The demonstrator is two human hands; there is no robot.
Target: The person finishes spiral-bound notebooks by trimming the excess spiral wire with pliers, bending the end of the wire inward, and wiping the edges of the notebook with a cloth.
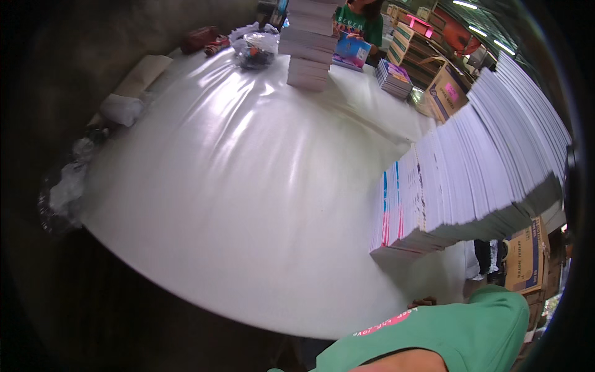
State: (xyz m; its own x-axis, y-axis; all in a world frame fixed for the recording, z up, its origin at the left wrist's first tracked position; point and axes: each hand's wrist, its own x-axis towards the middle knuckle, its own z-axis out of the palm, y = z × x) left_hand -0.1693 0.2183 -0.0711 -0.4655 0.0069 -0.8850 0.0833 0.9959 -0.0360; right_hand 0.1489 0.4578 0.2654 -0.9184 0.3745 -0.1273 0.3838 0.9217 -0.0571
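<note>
Materials and surface finish
Table (248, 204): glossy white plastic sheet. Paper booklet stack (471, 161), 3 o'clock: matt edges. Cardboard boxes (525, 254): matt brown. Green sleeve (458, 335): cloth.

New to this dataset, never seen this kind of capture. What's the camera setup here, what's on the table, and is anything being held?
There is no machine: a person wears a wide fisheye camera on the head, looking down, so straight edges bend near the rim. This single view is upright, with its left being the wearer's left. The green sleeve at the bottom edge is the wearer's own shoulder and upper arm; neither of the wearer's hands is in view, so nothing can be seen held. In front lies a large white table. On its right side stands a tall, leaning stack of thin white booklets. At the far end are another tall white stack, a small pile of colourful books and a clear plastic bag. A second person in green works there, holding a blue book. Cardboard boxes sit beyond.
</note>
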